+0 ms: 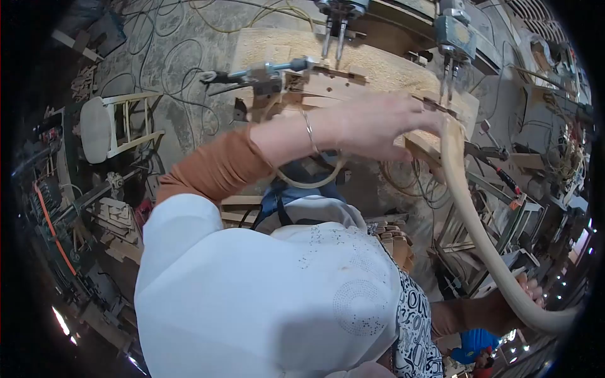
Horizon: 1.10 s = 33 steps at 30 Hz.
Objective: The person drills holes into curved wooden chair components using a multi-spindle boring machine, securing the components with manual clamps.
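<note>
A long bent wooden piece (pixel 469 208), pale and smooth, runs down the right side from the machine table to the lower right. My right hand (pixel 532 291) is closed around its lower bend. My left hand (pixel 387 123) is stretched over the front of the machine, thumb and fingers apart, fingertips right beside the upper end of the bent piece. Slightly blurred, it has a bracelet (pixel 309 131) at the wrist. Under its fingers another wooden part (pixel 423 148) shows. Twin drill bits (pixel 449 72) point down close to the piece's upper end.
A second pair of drill bits (pixel 334 41) stands over the dust-covered table (pixel 378 66). Left of it sits a clamp cylinder (pixel 271 68). A pale loop (pixel 309 184) hangs below my left forearm. Hoses cross the floor; a wooden chair (pixel 116 129) lies left. Another person (pixel 476 345) is at lower right.
</note>
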### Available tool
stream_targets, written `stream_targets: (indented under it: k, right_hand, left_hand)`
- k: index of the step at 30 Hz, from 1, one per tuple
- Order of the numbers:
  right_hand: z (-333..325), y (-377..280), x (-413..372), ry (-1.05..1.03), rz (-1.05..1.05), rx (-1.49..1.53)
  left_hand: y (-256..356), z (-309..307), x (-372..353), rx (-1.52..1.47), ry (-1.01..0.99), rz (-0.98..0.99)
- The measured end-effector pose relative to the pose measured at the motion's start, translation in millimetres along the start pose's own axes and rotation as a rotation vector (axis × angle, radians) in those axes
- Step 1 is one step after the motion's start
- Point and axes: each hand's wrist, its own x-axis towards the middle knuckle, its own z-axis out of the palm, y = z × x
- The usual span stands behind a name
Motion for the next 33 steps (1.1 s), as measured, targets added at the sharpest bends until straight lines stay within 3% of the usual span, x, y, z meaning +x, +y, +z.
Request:
stream_targets:
  k: [1, 5, 6, 7, 9, 13, 15, 21, 31, 33]
  right_hand:
    - [-9, 6, 2, -0.181, 0.07, 0.199]
    - [1, 35, 6, -0.165, 0.016, -0.007]
    - [-10, 36, 8, -0.168, 0.068, 0.082]
    - [-21, 42, 10, -0.161, 0.042, 0.06]
    - [-40, 58, 16, -0.365, -0.007, 0.099]
    - [-51, 77, 22, -0.464, 0.033, 0.11]
    - [-53, 86, 23, -0.574, -0.051, 0.104]
    - [-38, 97, 19, -0.391, -0.064, 0.013]
    - [-28, 109, 8, -0.295, -0.07, -0.004]
    - [-11, 111, 6, -0.103, -0.116, -0.08]
  left_hand:
    - [-1, 20, 7, 0.055, 0.034, -0.017]
    - [23, 91, 39, 0.175, 0.118, 0.086]
    - [26, 106, 47, 0.188, 0.136, 0.106]
    - [31, 115, 54, 0.136, 0.175, 0.139]
    - [29, 137, 67, -0.023, 0.22, 0.11]
    - [8, 154, 81, 0.056, 0.202, 0.11]
    - [5, 158, 84, 0.028, 0.193, 0.113]
    - [-8, 161, 108, 0.001, 0.16, 0.154]
    - [-18, 161, 110, 0.035, 0.137, 0.158]
    - [-21, 162, 110, 0.032, 0.11, 0.149]
